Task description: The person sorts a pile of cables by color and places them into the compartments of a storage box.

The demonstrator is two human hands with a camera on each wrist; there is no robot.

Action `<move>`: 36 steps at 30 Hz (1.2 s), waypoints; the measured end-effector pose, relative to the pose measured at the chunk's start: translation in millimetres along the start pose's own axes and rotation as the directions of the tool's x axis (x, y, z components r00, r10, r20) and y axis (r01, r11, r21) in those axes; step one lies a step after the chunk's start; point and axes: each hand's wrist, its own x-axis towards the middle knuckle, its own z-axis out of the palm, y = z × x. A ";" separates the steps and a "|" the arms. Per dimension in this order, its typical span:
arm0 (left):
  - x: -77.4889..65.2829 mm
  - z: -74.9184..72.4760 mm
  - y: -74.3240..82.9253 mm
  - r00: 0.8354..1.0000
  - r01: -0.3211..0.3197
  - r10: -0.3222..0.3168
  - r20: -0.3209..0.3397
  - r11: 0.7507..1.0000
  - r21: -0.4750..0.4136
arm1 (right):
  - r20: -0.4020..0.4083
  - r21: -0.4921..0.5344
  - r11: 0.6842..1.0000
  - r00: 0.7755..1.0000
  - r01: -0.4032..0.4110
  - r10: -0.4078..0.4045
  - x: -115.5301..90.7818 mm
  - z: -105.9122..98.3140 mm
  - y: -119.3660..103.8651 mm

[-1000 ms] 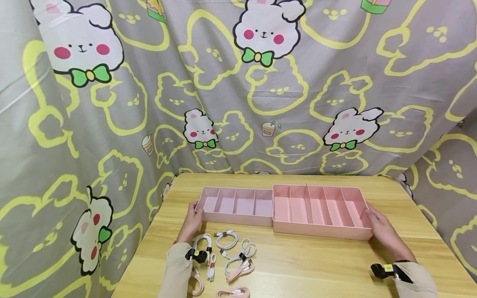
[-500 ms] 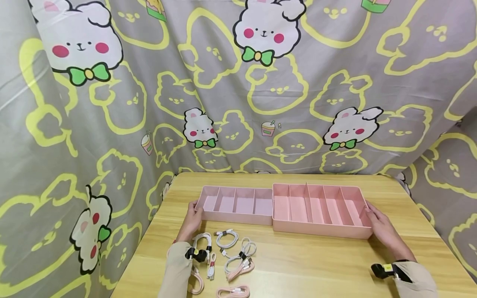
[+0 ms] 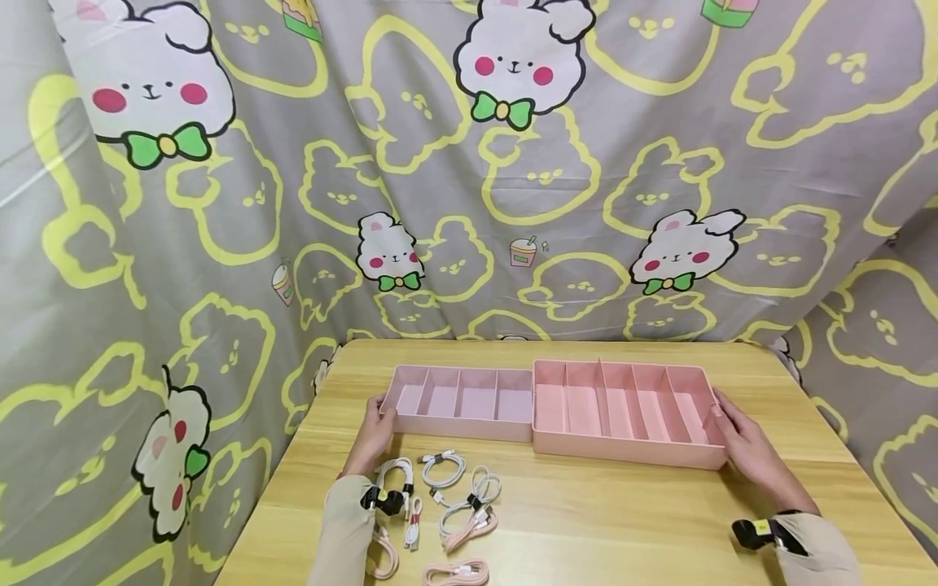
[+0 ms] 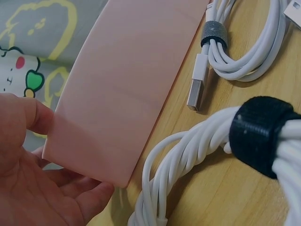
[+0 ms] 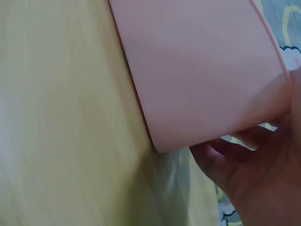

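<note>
Two divided storage boxes stand end to end on the table, touching: a pale mauve-pink one [image 3: 456, 426] on the left and a larger, deeper pink one [image 3: 630, 449] on the right. At the outer left end my left hand [image 3: 374, 435] grips the mauve-pink box, thumb at the rim and fingers against the end wall. My right hand [image 3: 755, 452] grips the outer right end of the pink box, its thumb over the rim. In the right wrist view, fingers [image 5: 221, 160] lie along that box's end wall. The compartments of both boxes hold nothing.
Several bundled cables lie in front of the mauve-pink box: a white one [image 3: 463, 472] with a dark strap, a thick white one [image 4: 188, 146] with a black strap near my left wrist, and a pink one [image 3: 458, 572]. A patterned curtain [image 3: 513, 285] hangs behind the wooden table [image 3: 623, 529].
The head view has shifted slightly, so everything sits a little further left. Both hands keep their grip on the box ends, and the boxes show no clear movement on the table.
</note>
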 end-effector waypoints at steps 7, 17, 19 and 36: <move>0.5 1.1 -1.8 1.000 -0.012 0.012 -0.001 1.000 0.002 | -0.002 -0.110 0.989 0.995 0.103 -0.103 -5.0 1.5 -3.1; -0.3 2.8 1.1 1.000 -0.011 0.011 0.002 1.000 0.001 | 0.114 -0.291 0.954 0.992 0.077 -0.046 -2.8 0.5 -15.4; -0.4 3.3 1.2 1.000 -0.011 0.011 0.004 1.000 -0.001 | 0.122 -0.348 0.934 0.992 0.081 -0.041 -1.7 -0.4 -17.5; -1.3 2.1 0.5 1.000 0.010 -0.010 -0.002 1.000 0.026 | 0.117 -0.551 0.771 0.944 0.320 -0.308 6.4 1.2 -15.4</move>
